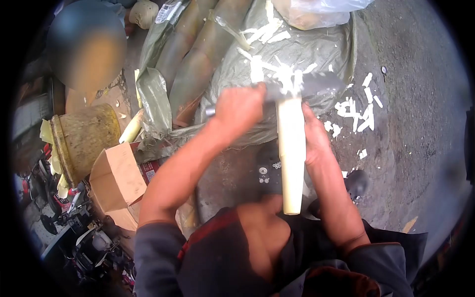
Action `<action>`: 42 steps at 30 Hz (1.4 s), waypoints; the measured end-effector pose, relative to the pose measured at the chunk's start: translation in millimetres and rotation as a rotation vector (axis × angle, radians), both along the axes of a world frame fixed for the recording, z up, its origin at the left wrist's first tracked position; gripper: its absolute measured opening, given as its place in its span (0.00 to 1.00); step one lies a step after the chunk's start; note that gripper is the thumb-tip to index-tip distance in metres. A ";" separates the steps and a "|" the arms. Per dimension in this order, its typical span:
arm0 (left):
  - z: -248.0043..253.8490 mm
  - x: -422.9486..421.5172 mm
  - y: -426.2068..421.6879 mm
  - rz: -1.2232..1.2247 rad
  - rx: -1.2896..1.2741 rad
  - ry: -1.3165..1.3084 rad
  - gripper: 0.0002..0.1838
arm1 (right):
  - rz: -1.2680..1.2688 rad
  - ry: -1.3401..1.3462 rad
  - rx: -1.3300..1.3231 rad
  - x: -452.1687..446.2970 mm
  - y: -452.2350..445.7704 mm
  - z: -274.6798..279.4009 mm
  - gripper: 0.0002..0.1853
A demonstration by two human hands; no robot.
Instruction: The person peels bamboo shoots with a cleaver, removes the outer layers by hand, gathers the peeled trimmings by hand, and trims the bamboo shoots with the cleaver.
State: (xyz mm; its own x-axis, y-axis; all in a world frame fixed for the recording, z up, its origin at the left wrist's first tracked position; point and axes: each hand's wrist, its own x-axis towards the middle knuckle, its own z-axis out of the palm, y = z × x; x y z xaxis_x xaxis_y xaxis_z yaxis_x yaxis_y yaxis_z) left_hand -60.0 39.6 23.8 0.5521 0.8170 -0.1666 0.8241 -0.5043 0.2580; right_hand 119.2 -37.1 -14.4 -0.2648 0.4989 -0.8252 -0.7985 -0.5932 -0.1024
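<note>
My left hand point(239, 110) is closed round the handle of a broad, dark-bladed knife point(319, 85). The blade is smeared by motion and lies across the far end of a pale yellow peeled stalk point(292, 153). White shavings point(284, 74) cluster at that end, beside the blade. The stalk points toward my body, its narrower cut end nearest me. On its right side, my right hand point(315, 133) grips the stalk, with part of the fingers hidden behind it.
White chips point(363, 111) litter the ground on the right. A greenish plastic sheet point(232, 74) lies ahead, with large brownish stalks point(203, 54) at its left. Left are a dirty yellow bucket point(89, 138), an open cardboard box point(118, 175) and a blurred person point(89, 44). A clear plastic bag point(321, 12) sits at the top.
</note>
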 end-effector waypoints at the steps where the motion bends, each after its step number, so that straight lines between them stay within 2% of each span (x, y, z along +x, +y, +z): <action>1: -7.6 -0.2 11.3 0.019 -0.009 0.019 0.13 | 0.005 -0.002 0.005 1.1 1.4 1.4 0.24; 5: -11.0 3.1 7.6 0.036 0.013 0.019 0.12 | 0.015 -0.042 -0.021 1.9 4.5 -2.8 0.28; 10: -9.7 10.8 6.1 -0.022 0.046 0.078 0.11 | 0.042 -0.060 0.019 5.8 8.6 12.6 0.24; 12: 10.7 13.5 -9.8 -0.040 0.055 -0.032 0.11 | -0.010 -0.087 0.005 1.3 2.8 -0.8 0.23; 13: 19.0 11.0 -21.3 -0.041 0.044 -0.078 0.11 | 0.024 -0.084 0.087 2.3 4.4 6.0 0.23; 15: 18.0 7.8 -21.5 -0.025 0.030 -0.060 0.13 | 0.022 -0.061 0.072 -0.4 5.1 13.2 0.24; 17: 3.5 3.7 -11.7 0.011 0.009 -0.015 0.15 | 0.023 0.021 0.053 1.7 -0.4 7.4 0.24; 18: -19.8 -2.6 5.3 0.046 -0.002 0.022 0.16 | 0.037 -0.013 0.021 -0.7 -2.0 2.4 0.26; 20: -30.7 -5.2 17.9 0.086 -0.011 0.040 0.17 | 0.062 -0.095 -0.038 -3.2 1.1 -3.6 0.29; 25: 19.5 -6.9 -21.8 0.118 -0.111 -0.023 0.18 | 0.006 0.040 0.038 3.7 0.6 -3.7 0.32; 28: 56.6 -12.7 -51.4 0.073 -0.141 -0.192 0.18 | 0.007 0.110 0.067 9.0 0.9 5.4 0.32; 30: 65.4 -12.5 -63.1 0.093 -0.140 -0.225 0.17 | 0.072 0.134 -0.005 8.9 9.9 25.2 0.30; 31: 67.1 -12.9 -64.4 0.105 -0.133 -0.240 0.17 | 0.033 0.059 -0.068 1.3 10.7 21.1 0.32; 34: 5.2 -18.5 -38.9 0.181 -0.106 -0.014 0.16 | 0.035 0.170 0.044 0.7 2.2 9.7 0.31; 37: -17.2 -18.0 -8.6 0.285 -0.111 -0.047 0.16 | 0.127 0.062 0.069 6.3 4.9 11.5 0.29; 38: -15.0 -16.7 -15.8 0.247 -0.133 -0.081 0.16 | 0.158 0.054 0.071 9.8 2.1 12.4 0.29; 42: 41.0 -13.5 -47.8 0.158 -0.154 -0.243 0.18 | -0.073 0.140 0.017 4.1 6.7 17.0 0.30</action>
